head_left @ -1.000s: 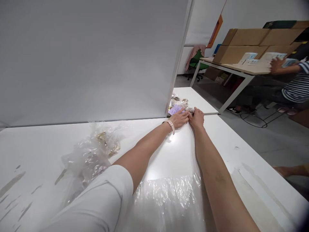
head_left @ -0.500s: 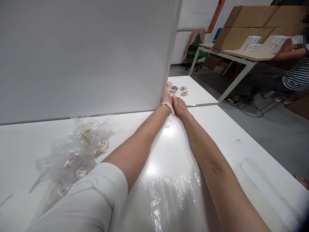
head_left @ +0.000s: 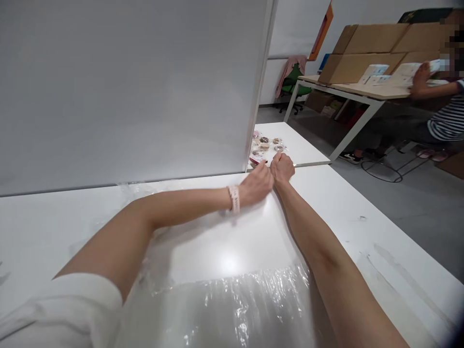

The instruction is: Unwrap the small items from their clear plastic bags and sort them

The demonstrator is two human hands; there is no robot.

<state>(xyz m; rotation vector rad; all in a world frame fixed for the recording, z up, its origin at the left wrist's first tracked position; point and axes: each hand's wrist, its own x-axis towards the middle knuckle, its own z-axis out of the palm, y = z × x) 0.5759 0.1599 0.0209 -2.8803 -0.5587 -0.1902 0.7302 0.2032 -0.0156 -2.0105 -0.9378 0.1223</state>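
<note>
1. Right now you're at the far edge of the white table [head_left: 337, 203], both arms stretched out, hands side by side just past the end of the grey partition [head_left: 145, 87]. Looks to me like the gathering step: you're reaching for the small packets [head_left: 266, 143] laid out on the next tabletop.

2. Your left hand [head_left: 254, 186] is curled into a loose fist, knuckles up, pink wristband [head_left: 234, 199] showing. The fingertips are tucked under, so I can't tell if anything's actually pinched in there. A pinkish flat packet [head_left: 258, 159] sits right at its fingertips, touching or nearly so.

3. Your right hand [head_left: 282, 167] is also curled, thumb poking up, pressed against the left one. Same deal: closed-ish fingers, and whether they grip anything is hidden from this angle.

4. The rest of the packets lie in a little cluster just beyond both hands, near the partition's foot, not touched.

5. My guess for the next move: you'd need to get fingertips flat under or over those slippery packets and drag them toward you across the seam between the two tables, since they could snag there.

6. The clear plastic sheet [head_left: 235, 309] is spread close to you, under your forearms, well apart from the packets.

7. A person in a striped top [head_left: 447, 121] handles boxes at the other table, far off.
</note>
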